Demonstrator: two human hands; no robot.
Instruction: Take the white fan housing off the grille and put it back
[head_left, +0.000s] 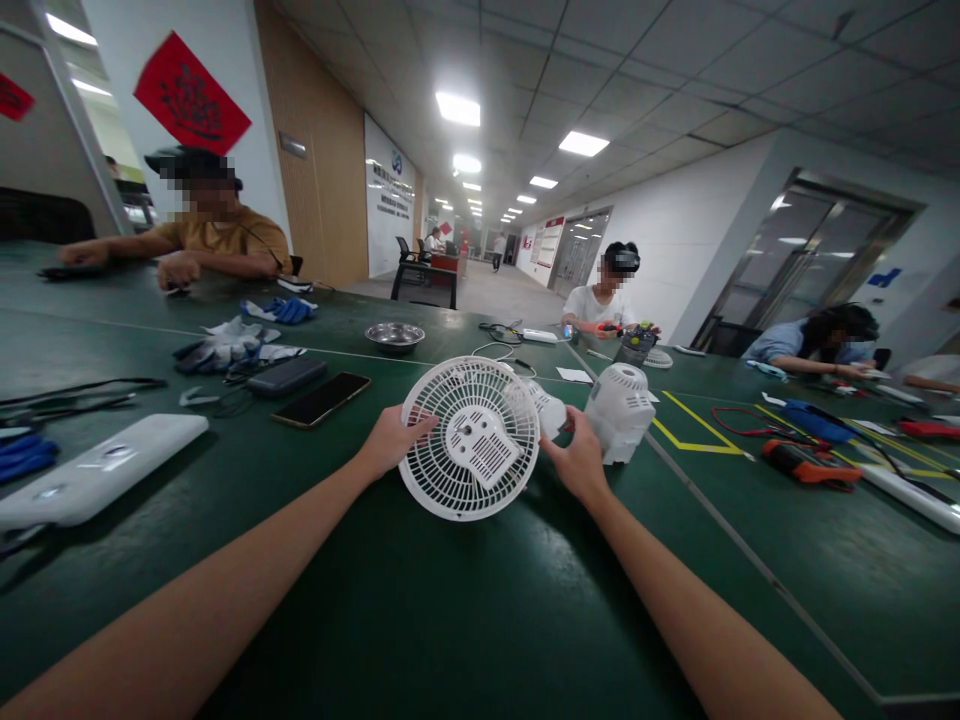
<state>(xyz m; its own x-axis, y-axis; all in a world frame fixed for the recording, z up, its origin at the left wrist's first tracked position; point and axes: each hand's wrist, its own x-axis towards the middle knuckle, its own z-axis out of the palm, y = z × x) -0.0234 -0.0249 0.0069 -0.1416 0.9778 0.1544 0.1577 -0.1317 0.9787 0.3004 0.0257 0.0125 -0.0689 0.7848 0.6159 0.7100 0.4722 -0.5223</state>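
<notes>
A round white fan grille (424, 470) is tilted up above the green table, its slotted centre plate facing me. My left hand (394, 440) grips its left rim, thumb over the spokes. Just right of the grille, my right hand (581, 455) is closed on a rounded white plastic fan part (551, 412), partly hidden behind the grille. Whether that part is joined to the grille I cannot tell. Beside my right hand stands a white vented plastic housing (621, 405), upright on the table.
On the left lie a phone (322, 399), a dark case (286, 377), gloves (225, 345) and a long white device (112, 465). A metal bowl (394, 337) sits beyond the grille. To the right are a multimeter (810, 465) and yellow tape (701, 446). Other people work around the table.
</notes>
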